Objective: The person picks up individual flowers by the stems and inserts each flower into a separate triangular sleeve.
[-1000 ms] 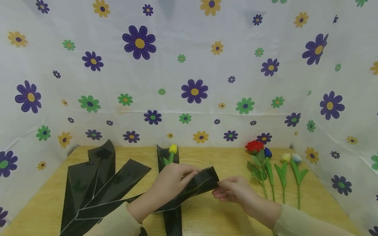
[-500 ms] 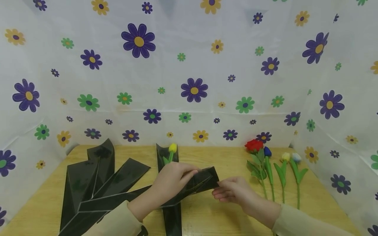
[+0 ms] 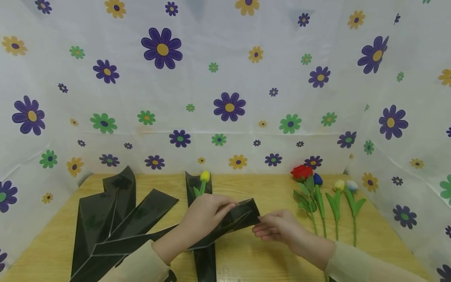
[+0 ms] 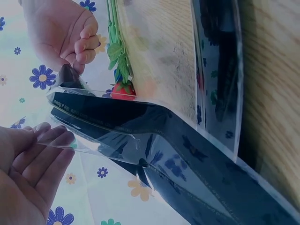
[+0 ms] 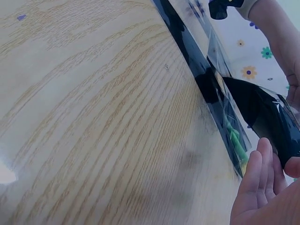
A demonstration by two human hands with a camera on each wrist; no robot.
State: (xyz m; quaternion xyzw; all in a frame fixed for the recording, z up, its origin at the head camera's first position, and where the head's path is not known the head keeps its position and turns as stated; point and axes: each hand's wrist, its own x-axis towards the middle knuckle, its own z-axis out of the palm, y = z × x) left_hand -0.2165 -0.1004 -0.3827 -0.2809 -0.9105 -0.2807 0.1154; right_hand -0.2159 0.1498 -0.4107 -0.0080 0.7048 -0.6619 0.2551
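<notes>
Black flower sleeve [image 3: 244, 219]: lower middle of the head view, raised off the counter [image 3: 243, 268].
Left hand [image 3: 203, 213]: you pinch its clear film.
Right hand [image 3: 282, 227]: you pinch its dark end corner.
Parting the mouth: ease the layers gently; thin film looks prone to tear.
Gold print [image 4: 89, 116]: too small to read.

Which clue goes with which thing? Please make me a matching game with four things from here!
1. rose
2. table
3. black wrapper nearest the rose
4. cloth at the back

A. held by the left hand and right hand
B. white with printed flowers
C. red
D. yellowish wood

Pairs: 1-C, 2-D, 3-A, 4-B
</notes>
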